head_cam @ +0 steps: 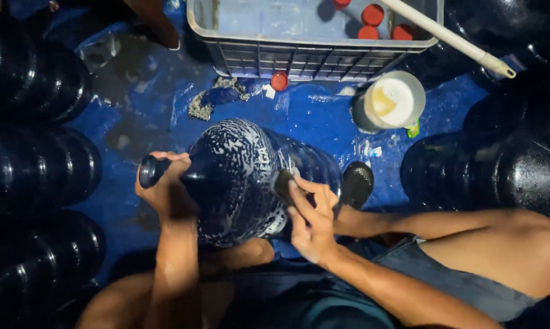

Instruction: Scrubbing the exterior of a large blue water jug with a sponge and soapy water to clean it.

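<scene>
The far grey slatted plastic crate (323, 61) holds several red round caps (372, 14) on its pale floor; right of it stands a white plastic tub (394, 100) with pale liquid and a yellow patch inside; the large dark blue soapy plastic water jug (241, 176) lies on its side on the blue floor (323, 119), near the middle, long axis left to right, neck pointing left; the left hand (164, 189) is clenched round that neck; the right hand (311, 222) presses a dark scrubbing pad (284, 184) to the jug's side.
</scene>
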